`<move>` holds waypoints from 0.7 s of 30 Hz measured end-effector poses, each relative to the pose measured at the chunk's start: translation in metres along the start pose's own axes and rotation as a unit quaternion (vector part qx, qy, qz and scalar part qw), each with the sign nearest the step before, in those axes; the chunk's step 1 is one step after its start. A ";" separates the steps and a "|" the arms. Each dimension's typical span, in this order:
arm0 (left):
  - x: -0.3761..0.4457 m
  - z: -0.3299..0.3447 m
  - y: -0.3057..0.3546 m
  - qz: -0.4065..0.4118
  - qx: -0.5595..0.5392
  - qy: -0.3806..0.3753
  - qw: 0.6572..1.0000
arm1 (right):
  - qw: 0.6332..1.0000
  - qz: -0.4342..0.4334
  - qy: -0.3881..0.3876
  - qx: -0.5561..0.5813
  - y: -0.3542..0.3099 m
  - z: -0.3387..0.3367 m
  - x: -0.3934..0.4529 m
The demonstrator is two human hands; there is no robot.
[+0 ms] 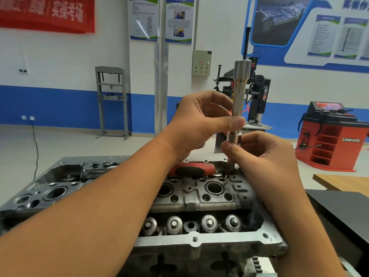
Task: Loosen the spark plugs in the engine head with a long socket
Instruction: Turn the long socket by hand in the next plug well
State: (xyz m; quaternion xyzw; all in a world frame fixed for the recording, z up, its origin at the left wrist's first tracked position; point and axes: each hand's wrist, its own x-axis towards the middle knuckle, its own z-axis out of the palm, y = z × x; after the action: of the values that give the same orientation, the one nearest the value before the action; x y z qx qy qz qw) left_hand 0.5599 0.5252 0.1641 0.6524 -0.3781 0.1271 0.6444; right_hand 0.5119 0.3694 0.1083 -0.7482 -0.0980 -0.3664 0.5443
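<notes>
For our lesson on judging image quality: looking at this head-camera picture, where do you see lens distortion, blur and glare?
Head view: wide-angle bending curves the blue wall stripe and tilts the posters; the red banner at top left is smeared and unreadable; the left hand, right hand and long socket are fairly sharp; soft highlights glint on the socket and the engine head; lighting is even, shadows faint.

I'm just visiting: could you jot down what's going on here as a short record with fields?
Workpiece: grey metal engine head on the bench
Tool: long silver steel socket, upright over a plug hole
Left hand: pinches the socket's shaft
Right hand: holds the socket's lower collar
Nearby: red-handled tool lying on the head
</notes>
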 end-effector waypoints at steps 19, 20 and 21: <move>0.000 0.003 -0.006 -0.019 -0.002 -0.064 0.998 | 1.000 -0.002 -0.003 -0.015 0.003 0.001 0.003; 0.001 0.003 -0.006 -0.011 0.007 -0.043 0.999 | 1.000 -0.001 -0.001 -0.012 0.003 0.000 0.003; 0.001 0.003 -0.006 -0.003 0.013 -0.023 1.000 | 1.000 -0.001 0.002 -0.008 0.004 0.000 0.003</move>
State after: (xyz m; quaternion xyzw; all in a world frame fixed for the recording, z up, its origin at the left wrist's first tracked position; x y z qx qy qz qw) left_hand 0.5637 0.5215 0.1602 0.6644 -0.3889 0.1148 0.6278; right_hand 0.5159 0.3677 0.1072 -0.7516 -0.0948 -0.3691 0.5384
